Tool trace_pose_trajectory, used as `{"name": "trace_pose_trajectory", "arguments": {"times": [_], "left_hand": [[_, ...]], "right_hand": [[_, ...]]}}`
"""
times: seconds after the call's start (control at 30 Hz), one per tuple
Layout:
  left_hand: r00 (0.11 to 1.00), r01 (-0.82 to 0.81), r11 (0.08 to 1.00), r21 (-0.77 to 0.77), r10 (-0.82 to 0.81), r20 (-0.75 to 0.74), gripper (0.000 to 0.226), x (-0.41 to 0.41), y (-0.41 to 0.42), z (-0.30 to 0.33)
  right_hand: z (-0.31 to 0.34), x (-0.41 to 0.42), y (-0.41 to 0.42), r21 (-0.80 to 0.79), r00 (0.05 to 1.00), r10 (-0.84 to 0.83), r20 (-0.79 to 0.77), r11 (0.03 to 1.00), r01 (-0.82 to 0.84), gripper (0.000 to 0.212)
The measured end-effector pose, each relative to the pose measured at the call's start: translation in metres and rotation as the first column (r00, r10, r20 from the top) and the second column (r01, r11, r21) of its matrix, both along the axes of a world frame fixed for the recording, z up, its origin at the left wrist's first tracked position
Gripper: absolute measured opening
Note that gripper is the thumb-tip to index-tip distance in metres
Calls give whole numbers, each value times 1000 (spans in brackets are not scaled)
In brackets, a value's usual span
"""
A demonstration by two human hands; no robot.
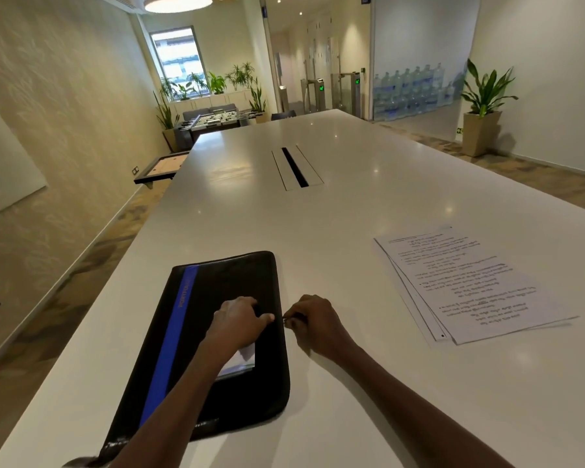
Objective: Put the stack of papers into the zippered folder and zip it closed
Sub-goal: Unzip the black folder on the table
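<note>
At the folder's right edge, 2 hands are working on a closed case.

Right hand [313,320] fingers are pinching a small zipper pull [287,321] beside the black zippered folder [213,336]; left hand [238,319] is pressing flat on its cover, fingers gripping nothing. Folder is lying on the white counter [318,214], while the stack of papers [470,285] is sitting well apart to the right.

The left hand [238,319] presses flat on the black zippered folder with a blue stripe [213,336]; the right hand [313,320] pinches something small (likely the zipper pull) at its edge, white printed papers [470,285] lying well right.
</note>
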State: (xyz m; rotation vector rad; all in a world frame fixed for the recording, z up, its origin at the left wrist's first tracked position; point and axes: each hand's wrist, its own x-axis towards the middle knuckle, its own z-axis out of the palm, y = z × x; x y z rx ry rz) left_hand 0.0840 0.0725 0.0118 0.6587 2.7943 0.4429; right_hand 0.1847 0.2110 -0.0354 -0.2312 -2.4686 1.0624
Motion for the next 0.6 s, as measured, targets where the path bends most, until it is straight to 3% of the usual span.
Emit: {"name": "trace_pose_trajectory", "arguments": {"times": [0.2,0.6], "left_hand": [[994,-15,1000,12,14,106,58,4,-10,4],[993,4,1000,-22,-2,120,55,5,-8,8]], "right_hand": [[7,6,-2,9,999,22,25,1000,-22,11],[8,43,-15,19,999,40,23,999,-40,17]]}}
